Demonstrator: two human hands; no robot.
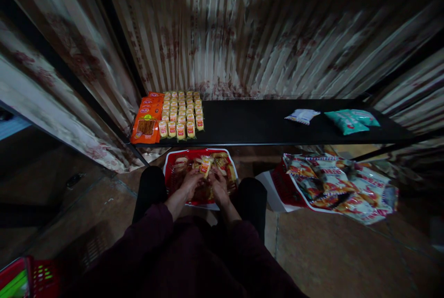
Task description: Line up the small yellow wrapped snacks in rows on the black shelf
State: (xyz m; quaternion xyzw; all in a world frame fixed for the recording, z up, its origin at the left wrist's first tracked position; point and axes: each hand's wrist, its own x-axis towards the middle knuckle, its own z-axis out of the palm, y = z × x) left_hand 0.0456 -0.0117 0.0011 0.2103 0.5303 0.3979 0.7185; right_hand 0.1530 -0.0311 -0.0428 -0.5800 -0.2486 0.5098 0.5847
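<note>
Over a red basket with a white rim (167, 161), both my hands are close together at a small wrapped snack cake (205, 167) with a yellow and red label. My left hand (192, 182) has its fingers closed at the cake's left side. On the other side, my right hand (218, 184) has its fingers bent near the wrapper's lower right edge; whether they grip it is hard to make out. More wrapped snacks (227, 168) lie loose in the basket below. Similar wrapped cakes (181, 115) stand in rows on the left of the black shelf (243, 124).
Orange snack packets (147, 120) lie at the shelf's left end. Toward its right are a white packet (301, 116) and teal bags (350, 120). A second basket (287, 187) on the floor overflows with chip-like bags (333, 178). Another red basket (43, 275) is at lower left.
</note>
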